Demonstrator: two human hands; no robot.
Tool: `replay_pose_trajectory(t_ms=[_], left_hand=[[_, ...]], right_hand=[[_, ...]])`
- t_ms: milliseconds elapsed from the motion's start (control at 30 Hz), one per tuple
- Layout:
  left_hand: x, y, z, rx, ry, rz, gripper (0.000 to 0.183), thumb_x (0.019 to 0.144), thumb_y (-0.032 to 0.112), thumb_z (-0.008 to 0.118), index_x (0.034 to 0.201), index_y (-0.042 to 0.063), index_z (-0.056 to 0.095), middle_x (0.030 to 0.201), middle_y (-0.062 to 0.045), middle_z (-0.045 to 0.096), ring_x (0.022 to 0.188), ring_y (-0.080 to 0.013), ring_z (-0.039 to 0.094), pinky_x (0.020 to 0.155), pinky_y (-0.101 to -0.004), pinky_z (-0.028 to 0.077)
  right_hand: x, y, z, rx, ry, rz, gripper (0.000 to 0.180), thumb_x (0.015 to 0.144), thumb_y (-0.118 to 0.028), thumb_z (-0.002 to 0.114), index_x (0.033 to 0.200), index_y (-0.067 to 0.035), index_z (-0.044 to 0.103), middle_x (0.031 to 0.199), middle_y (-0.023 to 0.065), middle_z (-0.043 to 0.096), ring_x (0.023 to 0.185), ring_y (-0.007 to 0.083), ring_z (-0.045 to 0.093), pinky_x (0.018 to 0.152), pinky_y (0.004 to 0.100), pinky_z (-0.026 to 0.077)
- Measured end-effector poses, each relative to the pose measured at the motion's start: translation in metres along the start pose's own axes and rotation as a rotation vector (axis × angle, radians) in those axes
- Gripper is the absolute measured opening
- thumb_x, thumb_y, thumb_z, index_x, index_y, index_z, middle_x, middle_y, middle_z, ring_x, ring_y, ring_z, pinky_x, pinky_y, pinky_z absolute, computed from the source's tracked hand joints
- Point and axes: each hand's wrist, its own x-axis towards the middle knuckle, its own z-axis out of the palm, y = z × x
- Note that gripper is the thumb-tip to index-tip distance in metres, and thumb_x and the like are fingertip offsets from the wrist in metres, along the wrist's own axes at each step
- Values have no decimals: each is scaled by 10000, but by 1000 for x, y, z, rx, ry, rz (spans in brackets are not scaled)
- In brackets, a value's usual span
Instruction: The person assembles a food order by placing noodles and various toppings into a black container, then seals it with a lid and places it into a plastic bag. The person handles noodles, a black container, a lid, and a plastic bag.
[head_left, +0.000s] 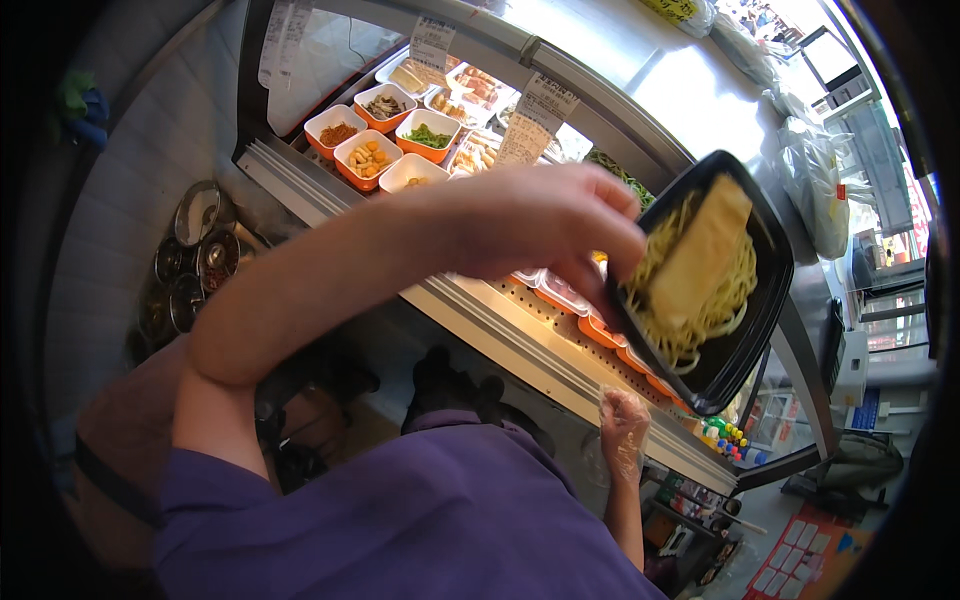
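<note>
My left hand, bare and slightly blurred, grips the near left rim of a black plastic food tray. The tray is tilted and hangs over the right part of a lit glass display case. In it lie yellow noodles with a flat, pale yellow slab of food on top. Lower down, beside the metal front edge of the case, is my right hand in a clear plastic glove. Its fingers are curled in, and nothing shows between them.
Orange-and-white bowls of food stand inside the case, with wrapped trays behind. Printed slips hang on its upper frame. Lidded metal pots are at the left. Plastic bags hang at the right, and small bottles stand near the case's right end.
</note>
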Motion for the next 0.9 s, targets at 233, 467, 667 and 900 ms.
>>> replay_pose_trajectory(t_ms=[233,467,667,900], left_hand=[[2,-161,13,-130,13,-170,156,786,68,647,723,79,505,756,34,547,747,-48,557,663,-233,503],[32,-286,20,101,344,-34,279,735,35,658,673,41,386,1318,-210,603,918,-152,587,700,-301,477],[41,-333,37,-186,594,-48,257,698,-61,619,678,78,403,1270,-144,585,961,-126,585,765,-217,448],[109,-366,107,-391,1063,122,200,716,-85,576,802,74,490,883,17,575,813,-81,536,765,-222,433]], right_hand=[[-21,50,6,334,40,191,258,844,-120,702,1070,0,668,1020,146,698,975,317,660,877,382,515],[32,60,-29,-172,-222,13,125,797,-52,668,920,-28,657,825,160,647,789,351,626,715,423,493],[73,172,-70,-110,-174,-113,113,828,-52,671,939,-37,686,886,153,694,829,322,669,756,397,519],[201,336,-17,40,-279,172,237,833,-162,731,1022,-21,708,997,134,720,873,213,688,795,330,529]])
